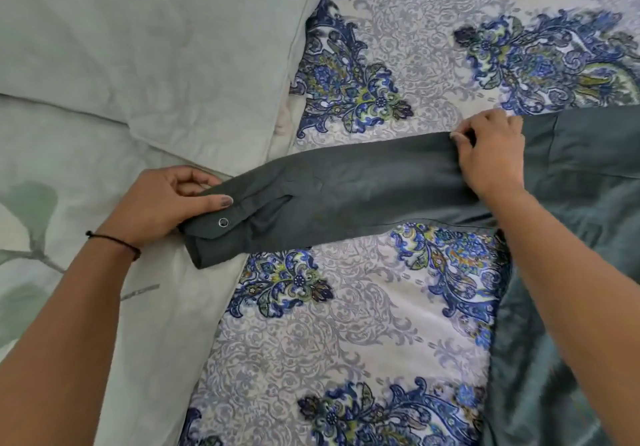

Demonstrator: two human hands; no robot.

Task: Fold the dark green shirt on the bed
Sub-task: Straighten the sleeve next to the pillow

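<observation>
The dark green shirt [571, 175] lies on the bed at the right, its body running down the right edge of the view. One long sleeve [346, 189] stretches left across the patterned bedspread. My left hand [162, 203] pinches the cuff, which has a metal snap, at the sleeve's left end. My right hand [491, 151] grips the sleeve's upper edge near the shoulder seam. The sleeve is held taut between both hands.
A white bedspread with blue floral paisley [346, 324] covers the bed. A pale green pillow [138, 47] sits at the upper left, over a light sheet with a leaf print [52, 238] along the left side.
</observation>
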